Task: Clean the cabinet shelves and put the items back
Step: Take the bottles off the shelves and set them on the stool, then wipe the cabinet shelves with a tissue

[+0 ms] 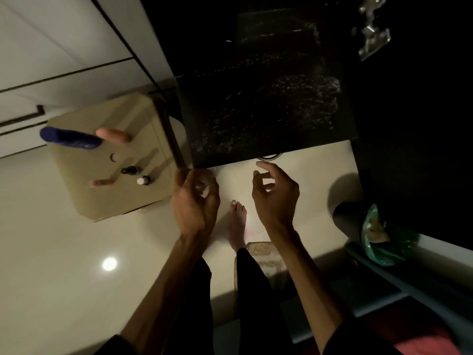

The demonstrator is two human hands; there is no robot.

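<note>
Below the dusty black shelf (pixel 266 108), my left hand (pixel 194 201) pinches something pale, too blurred to name. My right hand (pixel 275 198) hangs loose beside it, grasping nothing.

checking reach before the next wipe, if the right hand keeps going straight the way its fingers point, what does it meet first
Most likely the front edge of the dusty black shelf: the right hand points up at it with loosely curled, empty fingers. Depth is unclear, so it might pass beneath.

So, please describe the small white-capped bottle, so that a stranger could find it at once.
Look left of the dark shelf to the beige box on the pale floor. Two small bottles stand close together on its top. The white-capped bottle is the nearer one; its neighbour, the dark bottle, is black all over.
</note>
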